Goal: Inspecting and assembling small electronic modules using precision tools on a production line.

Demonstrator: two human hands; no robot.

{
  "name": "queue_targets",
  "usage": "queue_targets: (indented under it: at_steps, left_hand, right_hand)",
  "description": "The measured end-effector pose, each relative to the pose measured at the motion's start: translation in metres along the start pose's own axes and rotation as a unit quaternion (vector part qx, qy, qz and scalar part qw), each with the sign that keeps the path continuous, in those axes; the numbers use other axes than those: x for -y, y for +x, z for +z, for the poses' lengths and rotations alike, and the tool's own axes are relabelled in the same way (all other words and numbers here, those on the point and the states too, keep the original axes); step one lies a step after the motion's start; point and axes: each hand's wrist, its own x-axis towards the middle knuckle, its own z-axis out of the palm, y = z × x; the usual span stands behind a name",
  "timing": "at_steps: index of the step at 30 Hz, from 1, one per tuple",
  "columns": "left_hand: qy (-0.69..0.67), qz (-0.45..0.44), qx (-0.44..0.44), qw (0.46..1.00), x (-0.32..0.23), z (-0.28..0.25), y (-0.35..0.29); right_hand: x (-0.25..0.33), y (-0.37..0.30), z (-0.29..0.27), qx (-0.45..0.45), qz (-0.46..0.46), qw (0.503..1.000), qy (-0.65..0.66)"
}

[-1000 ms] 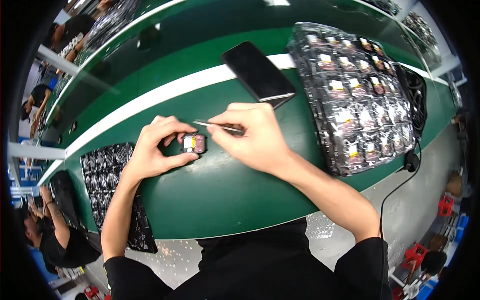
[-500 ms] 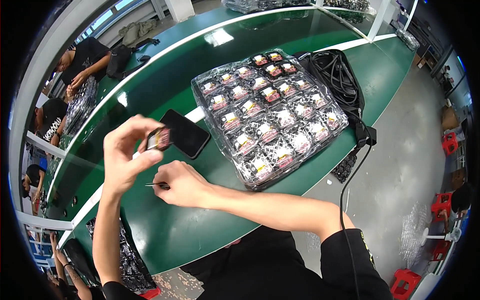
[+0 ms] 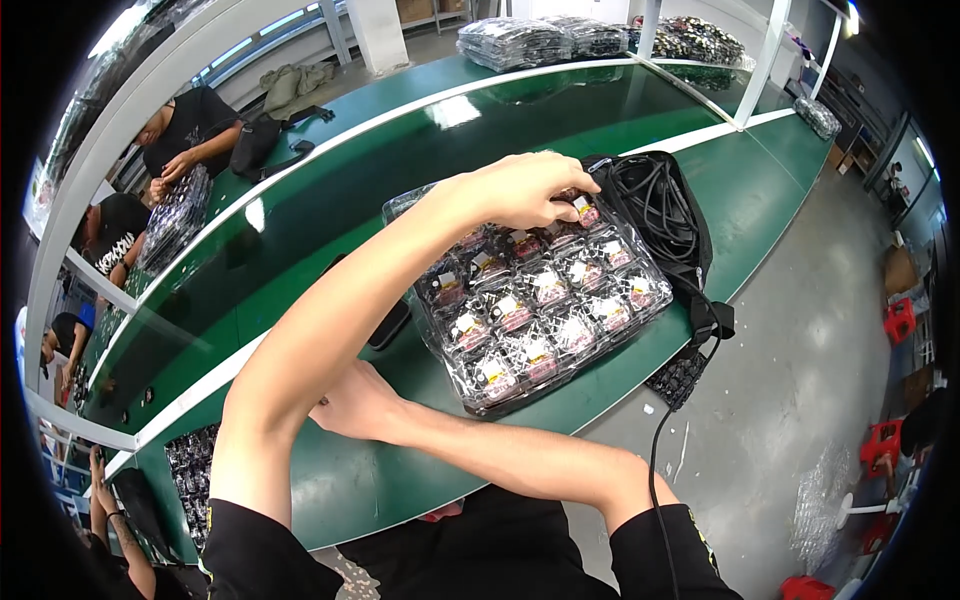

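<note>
Head view: left grip (image 3: 540,190) pinches module (image 3: 588,212) at tray (image 3: 456,374) of modules; right grip (image 3: 360,405) unclear.

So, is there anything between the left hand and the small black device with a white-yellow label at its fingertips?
Nothing visible: the left hand is over the clear plastic tray, right at the small black device.

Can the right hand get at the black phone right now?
Probably yes: the right hand is close by, and the near end of the black phone lies uncovered, though the left forearm hides part of it.
</note>
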Motion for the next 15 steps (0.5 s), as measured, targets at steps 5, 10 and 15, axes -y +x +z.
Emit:
queue_targets:
  at_steps: [5,10,15]
  left_hand:
    - [-0.015,0.0,-0.074,0.997,0.002,-0.003,-0.035]
    - [0.002,-0.001,-0.211,0.977,-0.012,-0.032,-0.117]
    - [0.055,-0.142,-0.297,0.943,-0.006,-0.059,-0.288]
  right_hand:
    - [0.001,0.006,0.008,0.012,-0.001,1.0,0.027]
    - [0.001,0.004,-0.002,0.032,-0.002,0.999,-0.036]
    - [0.004,0.004,-0.002,0.061,0.004,0.994,-0.093]
